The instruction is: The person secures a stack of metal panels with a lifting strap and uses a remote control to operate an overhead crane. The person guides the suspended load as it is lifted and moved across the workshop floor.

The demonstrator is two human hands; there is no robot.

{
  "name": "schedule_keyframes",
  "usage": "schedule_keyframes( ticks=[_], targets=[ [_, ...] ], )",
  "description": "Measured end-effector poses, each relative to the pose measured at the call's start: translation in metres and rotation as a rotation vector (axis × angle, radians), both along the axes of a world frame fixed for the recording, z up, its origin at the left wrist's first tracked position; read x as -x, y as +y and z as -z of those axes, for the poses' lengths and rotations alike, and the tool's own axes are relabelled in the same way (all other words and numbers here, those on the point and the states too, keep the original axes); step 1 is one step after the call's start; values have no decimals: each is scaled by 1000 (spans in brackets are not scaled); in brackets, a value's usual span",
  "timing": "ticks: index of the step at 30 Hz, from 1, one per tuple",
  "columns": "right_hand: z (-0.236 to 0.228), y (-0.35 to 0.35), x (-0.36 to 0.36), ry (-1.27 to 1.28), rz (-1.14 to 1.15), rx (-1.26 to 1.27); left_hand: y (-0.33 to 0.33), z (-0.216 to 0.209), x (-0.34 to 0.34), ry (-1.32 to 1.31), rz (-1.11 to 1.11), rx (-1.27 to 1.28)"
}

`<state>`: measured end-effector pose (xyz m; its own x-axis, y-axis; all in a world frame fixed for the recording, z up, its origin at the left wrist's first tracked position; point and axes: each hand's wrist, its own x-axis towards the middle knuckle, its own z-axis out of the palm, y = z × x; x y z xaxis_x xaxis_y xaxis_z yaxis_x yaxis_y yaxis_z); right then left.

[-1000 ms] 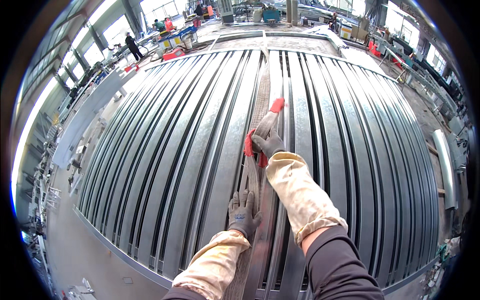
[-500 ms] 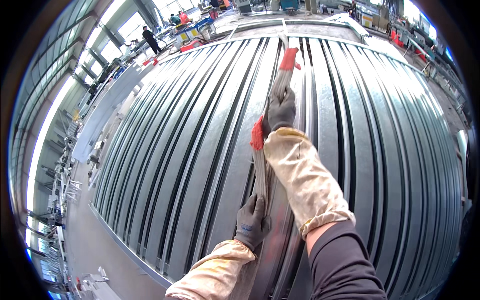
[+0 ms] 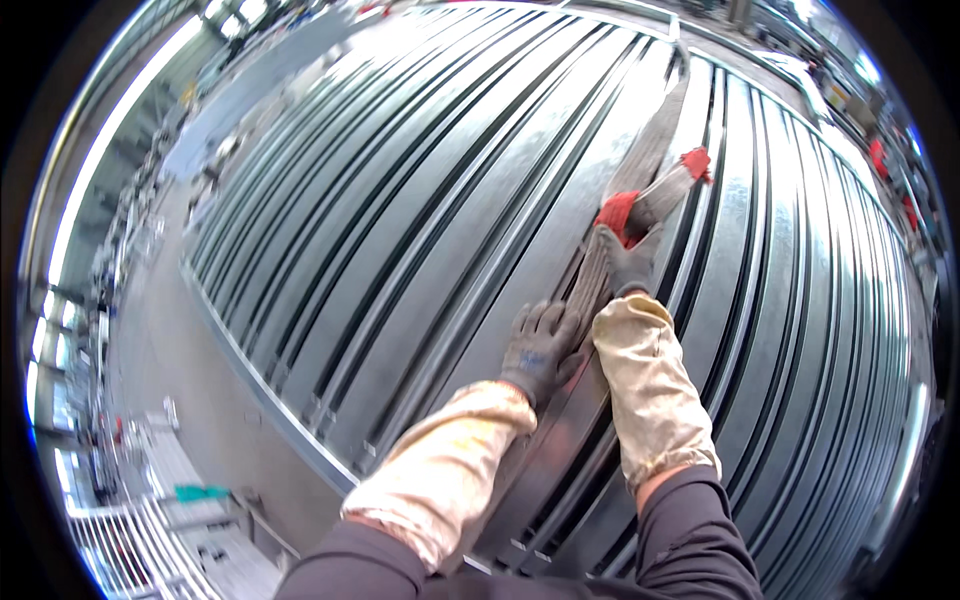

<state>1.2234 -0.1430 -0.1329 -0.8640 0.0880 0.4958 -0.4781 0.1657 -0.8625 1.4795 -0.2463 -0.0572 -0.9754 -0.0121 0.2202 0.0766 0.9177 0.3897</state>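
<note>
A grey-brown webbing sling [image 3: 655, 135] with red-covered parts runs lengthwise over long galvanized steel profiles [image 3: 480, 235]. My right hand [image 3: 630, 262], in a grey work glove, grips the sling just below a red sleeve [image 3: 617, 212]; part of its grasp is hidden. Past this hand, a doubled piece of webbing ends in a frayed red tip [image 3: 697, 163] pointing away to the right. My left hand [image 3: 540, 348], gloved alike, lies nearer to me with its fingers spread beside the sling. Beige sleeve covers protect both forearms.
The profiles lie side by side in a broad stack, with dark gaps between them. A pale metal edge [image 3: 270, 380] bounds the stack on the left, beside grey floor [image 3: 175, 330]. White racks [image 3: 135, 550] stand at lower left. Workshop equipment lines the far right.
The view has turned left. My right hand has come back closer to the left hand, and the red-tipped webbing now folds rightward. My left hand has loosened from the sling, fingers spread.
</note>
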Motion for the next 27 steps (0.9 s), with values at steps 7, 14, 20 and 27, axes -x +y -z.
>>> schedule_keyframes(
  ticks=[7, 14, 20, 27],
  targets=[
    [-33, -20, -10, -264, -46, -156, -21, -71, -244, 72, -207, -194],
    [-12, -23, 0, -241, -85, 57, 21, 1, -490, -483, -825, -609],
    [-15, -10, 4, -217, -40, 55, 55, 133, -517, -500, -1125, -1840],
    [-14, -19, -5, -222, -27, 141, 25, 152, -514, -919, -806, -1316]
  ],
)
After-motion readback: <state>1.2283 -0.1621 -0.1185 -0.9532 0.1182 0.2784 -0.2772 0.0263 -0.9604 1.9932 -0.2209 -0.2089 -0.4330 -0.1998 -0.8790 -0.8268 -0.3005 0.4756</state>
